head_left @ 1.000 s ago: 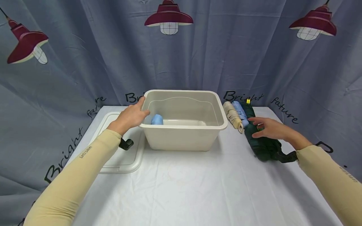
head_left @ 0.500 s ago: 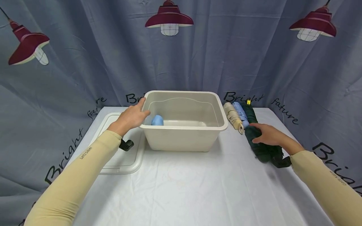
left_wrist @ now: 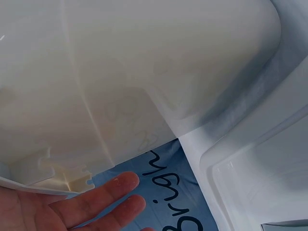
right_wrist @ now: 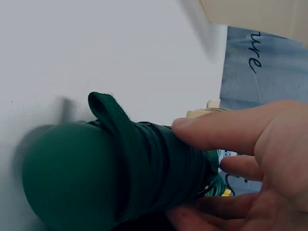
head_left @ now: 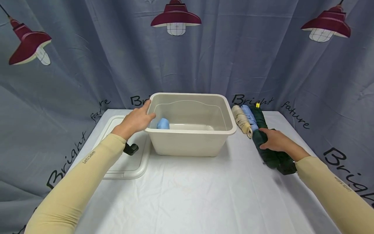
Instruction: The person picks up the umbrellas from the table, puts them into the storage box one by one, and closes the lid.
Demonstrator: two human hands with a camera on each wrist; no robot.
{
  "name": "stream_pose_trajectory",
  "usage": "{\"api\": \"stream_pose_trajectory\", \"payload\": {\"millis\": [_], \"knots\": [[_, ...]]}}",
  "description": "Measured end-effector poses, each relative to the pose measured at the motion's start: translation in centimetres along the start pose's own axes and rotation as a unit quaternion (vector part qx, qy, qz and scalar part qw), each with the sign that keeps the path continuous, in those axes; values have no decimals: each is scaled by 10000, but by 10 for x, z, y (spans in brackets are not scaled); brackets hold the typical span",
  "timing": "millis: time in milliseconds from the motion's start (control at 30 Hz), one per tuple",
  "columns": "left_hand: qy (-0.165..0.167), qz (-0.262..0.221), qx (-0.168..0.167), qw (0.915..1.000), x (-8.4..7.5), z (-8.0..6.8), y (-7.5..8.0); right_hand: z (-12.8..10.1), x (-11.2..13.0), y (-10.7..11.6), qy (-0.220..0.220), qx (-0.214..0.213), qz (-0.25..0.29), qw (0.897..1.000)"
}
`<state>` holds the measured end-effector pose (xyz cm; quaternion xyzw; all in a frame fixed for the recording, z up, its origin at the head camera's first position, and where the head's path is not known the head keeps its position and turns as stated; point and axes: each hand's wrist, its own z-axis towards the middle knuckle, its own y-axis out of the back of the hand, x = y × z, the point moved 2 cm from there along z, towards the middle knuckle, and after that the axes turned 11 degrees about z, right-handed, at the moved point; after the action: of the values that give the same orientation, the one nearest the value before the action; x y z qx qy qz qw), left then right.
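My left hand rests on the left rim of a beige plastic storage bin. Its index finger lies along the rim, the thumb over the inside; in the left wrist view straight fingers show outside, below the rim. Inside the bin at the left is a light blue rounded object. At the right, my right hand grips a dark green roll. The right wrist view shows this wound, strap-wrapped roll with a smooth rounded end and a loop, thumb and fingers on opposite sides.
Left of the bin lies a white lid, partly under the left arm. A cream roll, a blue roll and another dark green roll with a yellow tag lie beside the bin's right side. A grey-blue curtain hangs behind.
My right hand has come down a little onto the dark green roll and its fingers have closed around it. The left hand stays on the bin's rim.
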<state>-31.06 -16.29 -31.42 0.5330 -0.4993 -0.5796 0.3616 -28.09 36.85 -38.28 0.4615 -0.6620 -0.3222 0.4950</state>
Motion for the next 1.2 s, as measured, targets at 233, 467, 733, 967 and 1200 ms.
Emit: {"api": "stream_pose_trajectory", "payload": {"millis": [233, 467, 733, 967, 1200], "knots": [[2, -7, 58, 10000, -1, -1, 0, -1, 5, 0, -38, 300, -300, 9991], [34, -52, 62, 10000, -1, -1, -2, -2, 9, -3, -274, 518, -245, 9980], [45, -51, 44, 10000, 0, 0, -1, -1, 7, -8, -449, 646, 146, 9968], [15, -58, 94, 9999, 1, -1, -1, -2, 3, -11, -363, 522, 234, 9977], [10, -61, 71, 10000, 0, -1, 0, -4, 0, -8, -248, 472, 442, 9976]]}}
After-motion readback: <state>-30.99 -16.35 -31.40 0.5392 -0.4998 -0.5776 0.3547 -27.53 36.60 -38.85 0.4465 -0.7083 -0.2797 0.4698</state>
